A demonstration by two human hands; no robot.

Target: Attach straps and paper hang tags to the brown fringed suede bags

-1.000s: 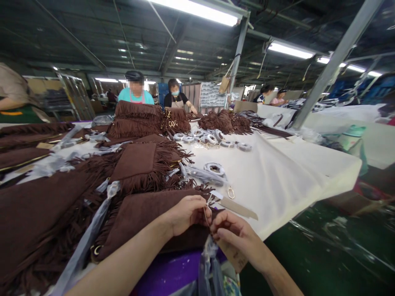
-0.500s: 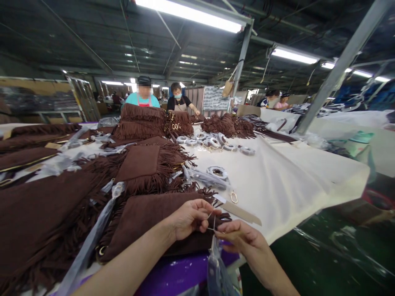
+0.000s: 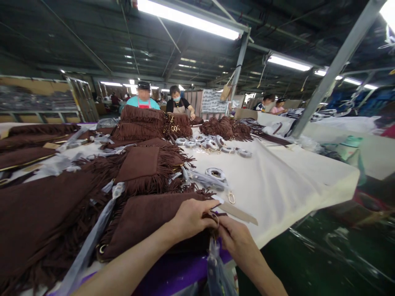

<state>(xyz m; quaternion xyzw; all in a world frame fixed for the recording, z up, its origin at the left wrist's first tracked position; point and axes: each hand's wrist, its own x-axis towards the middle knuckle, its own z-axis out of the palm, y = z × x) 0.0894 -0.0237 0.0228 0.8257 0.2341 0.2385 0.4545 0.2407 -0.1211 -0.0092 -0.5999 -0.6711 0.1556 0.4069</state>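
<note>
My left hand (image 3: 193, 220) is closed at the corner of a brown suede bag (image 3: 160, 220), with its index finger stretched out to the right. Close against it, my right hand (image 3: 237, 236) pinches at the same spot. A small light-coloured loop (image 3: 214, 217) shows between the fingers; whether it is metal or cord I cannot tell. Under both hands hangs a strap wrapped in clear plastic (image 3: 217, 265). Just beyond my fingers lie a flat beige strip (image 3: 239, 213) and a gold oval clasp (image 3: 231, 197) on the white table cover (image 3: 277, 185).
Fringed brown bags (image 3: 142, 164) cover the left side, with a long plastic-wrapped strap (image 3: 95, 234) among them. Coiled wrapped straps (image 3: 214, 174) lie mid-table. Two co-workers stand behind a stack of bags (image 3: 140, 123). A metal post (image 3: 333, 70) rises at right.
Thin white cord was stretched between my fingers before; now the hands are closer together at the bag's corner. My left hand has turned knuckles up. The view has shifted slightly.
</note>
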